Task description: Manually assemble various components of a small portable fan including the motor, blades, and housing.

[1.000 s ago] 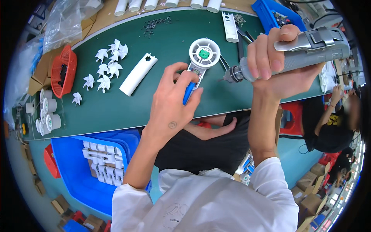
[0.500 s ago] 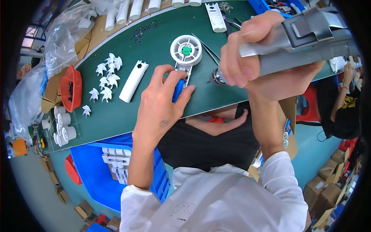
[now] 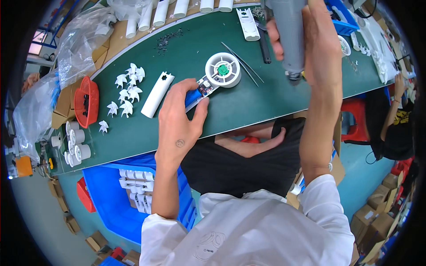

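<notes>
My left hand [image 3: 177, 122] grips the handle end of a half-assembled handheld fan [image 3: 222, 70] lying on the green table. The fan has a round white spoked head with a green centre. Its handle is uncovered, showing a blue battery [image 3: 192, 96] and a small circuit board. My right hand [image 3: 321, 53] is closed around a grey electric screwdriver [image 3: 289, 37], raised right of the fan with its tip pointing down, apart from it. Tweezers [image 3: 245, 63] lie just beyond the fan head. A white handle shell [image 3: 157, 94] rests left of my left hand.
White fan blades [image 3: 126, 91] and a pile of tiny black screws [image 3: 167, 40] lie on the table. A red basket [image 3: 86, 102] and white round parts [image 3: 76, 144] are at the left. Below the edge stands a blue bin [image 3: 106, 199]. Another person sits at the far right.
The screwdriver has swung from lying sideways to pointing down. The fan has turned, its head moving right and its handle leftward with my left hand.
</notes>
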The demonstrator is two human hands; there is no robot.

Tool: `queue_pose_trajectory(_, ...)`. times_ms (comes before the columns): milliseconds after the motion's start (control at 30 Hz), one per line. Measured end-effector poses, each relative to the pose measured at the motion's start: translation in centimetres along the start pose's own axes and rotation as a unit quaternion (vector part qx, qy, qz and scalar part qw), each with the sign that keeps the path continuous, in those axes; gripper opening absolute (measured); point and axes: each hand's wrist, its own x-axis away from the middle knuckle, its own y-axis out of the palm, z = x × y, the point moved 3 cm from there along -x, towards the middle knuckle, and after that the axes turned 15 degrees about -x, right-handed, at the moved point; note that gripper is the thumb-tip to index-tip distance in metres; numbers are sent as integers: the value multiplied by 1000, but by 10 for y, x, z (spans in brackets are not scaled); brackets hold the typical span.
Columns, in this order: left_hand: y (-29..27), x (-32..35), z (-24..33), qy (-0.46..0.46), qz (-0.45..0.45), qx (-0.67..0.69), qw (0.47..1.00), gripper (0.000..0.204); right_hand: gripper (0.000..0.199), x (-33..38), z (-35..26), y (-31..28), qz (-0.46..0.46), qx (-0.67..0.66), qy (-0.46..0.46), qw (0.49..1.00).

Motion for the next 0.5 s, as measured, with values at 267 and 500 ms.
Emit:
queue_pose_trajectory(267, 2, -2, -4, 11, -11, -21, 1000, 32, 62, 47, -69, -21, 344, 699, 241, 579)
queue_pose_trajectory(500, 11, 7, -9, 11, 51, 16, 999, 43, 60, 67, -86, -34, 309, 827, 216, 418)
